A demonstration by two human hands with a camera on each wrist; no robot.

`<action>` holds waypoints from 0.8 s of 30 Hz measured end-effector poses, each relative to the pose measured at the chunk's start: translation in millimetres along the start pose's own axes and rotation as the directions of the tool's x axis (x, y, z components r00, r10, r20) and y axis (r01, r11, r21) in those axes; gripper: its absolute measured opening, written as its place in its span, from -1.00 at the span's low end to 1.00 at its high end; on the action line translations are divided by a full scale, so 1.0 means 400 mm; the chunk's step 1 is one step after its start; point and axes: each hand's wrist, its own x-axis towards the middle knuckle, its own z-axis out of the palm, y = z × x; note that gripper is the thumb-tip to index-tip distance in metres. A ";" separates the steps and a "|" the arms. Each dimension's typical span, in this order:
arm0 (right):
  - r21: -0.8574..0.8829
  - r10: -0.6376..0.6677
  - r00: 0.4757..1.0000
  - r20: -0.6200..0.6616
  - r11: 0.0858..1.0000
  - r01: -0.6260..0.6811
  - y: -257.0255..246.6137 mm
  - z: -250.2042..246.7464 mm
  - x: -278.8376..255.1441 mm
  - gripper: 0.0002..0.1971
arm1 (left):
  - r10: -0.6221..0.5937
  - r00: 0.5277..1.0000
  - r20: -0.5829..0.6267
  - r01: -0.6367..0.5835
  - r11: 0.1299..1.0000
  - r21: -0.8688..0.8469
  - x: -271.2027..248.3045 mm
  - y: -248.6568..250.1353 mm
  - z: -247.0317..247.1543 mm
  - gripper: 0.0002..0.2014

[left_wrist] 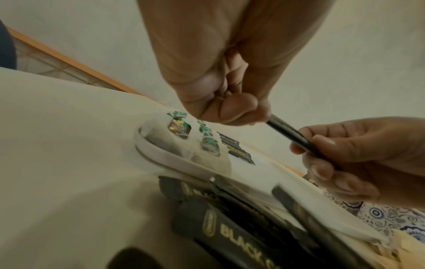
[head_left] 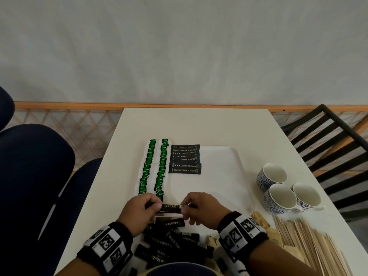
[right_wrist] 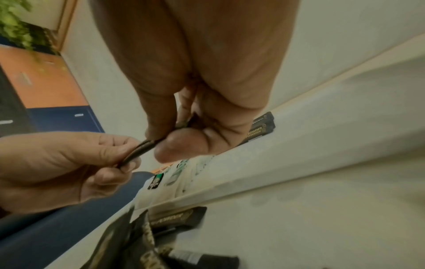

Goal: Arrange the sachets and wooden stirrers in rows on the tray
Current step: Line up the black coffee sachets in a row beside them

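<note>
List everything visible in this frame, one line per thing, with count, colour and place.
tray: one, white, table centre
green sachets: two rows, left side of tray
black coffee sachets: one row, beside the green rows
loose black sachets: a pile, near table edge
held sachet: one, black, marked CHOCMET, above the near tray edge
cups: three, blue-patterned white, right of tray
wooden stirrers: a pile, near right
brown sachets: several, beside the stirrers
left hand: pinches held sachet's left end
right hand: pinches its right end
</note>
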 end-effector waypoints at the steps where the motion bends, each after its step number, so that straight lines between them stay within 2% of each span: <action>1: 0.052 0.006 1.000 -0.006 0.999 -0.005 0.001 -0.001 0.000 -0.88 | 0.000 1.000 -0.008 0.000 1.000 -0.029 0.000 0.001 -0.001 -0.83; 4: 0.230 0.000 0.999 -0.032 0.973 0.007 0.005 -0.002 0.003 -0.93 | 0.014 0.999 -0.031 -0.018 0.992 -0.123 0.003 0.002 -0.007 -0.75; 6: 0.450 0.012 0.999 -0.046 0.893 0.010 0.004 -0.002 0.005 -0.93 | 0.039 0.997 -0.071 -0.051 0.983 -0.174 0.008 -0.003 -0.012 -0.67; 8: 0.636 0.039 0.999 -0.037 0.771 -0.007 0.001 -0.006 0.007 -0.90 | 0.075 0.990 -0.117 -0.099 0.971 -0.218 0.012 -0.008 -0.015 -0.62; 10: 0.688 0.025 0.999 -0.035 0.725 0.006 0.003 -0.011 0.011 -0.93 | 0.120 0.983 -0.141 -0.149 0.966 -0.213 0.015 -0.011 -0.016 -0.60; 14: 0.415 0.035 0.997 -0.065 0.910 -0.005 0.012 -0.023 0.027 -0.86 | 0.125 0.990 -0.063 -0.136 0.965 -0.224 0.017 -0.009 -0.017 -0.61; 16: 0.283 0.067 0.993 -0.093 0.958 -0.038 0.016 -0.033 0.040 -0.88 | 0.116 0.992 -0.059 -0.124 0.978 -0.168 0.014 -0.009 -0.014 -0.63; 19: 0.117 0.120 0.959 -0.256 0.989 -0.092 0.029 -0.073 0.076 -0.87 | 0.192 0.976 -0.107 -0.182 0.978 0.099 0.008 -0.015 -0.012 -0.74; 21: -0.025 0.133 0.915 -0.382 0.988 -0.154 0.037 -0.108 0.105 -0.89 | 0.253 0.967 -0.016 -0.235 0.919 0.317 -0.001 -0.021 -0.011 -0.77; 24: -0.137 0.152 0.886 -0.437 0.963 -0.233 0.046 -0.135 0.150 -0.95 | 0.251 0.957 0.143 -0.289 0.839 0.461 -0.012 -0.029 -0.004 -0.79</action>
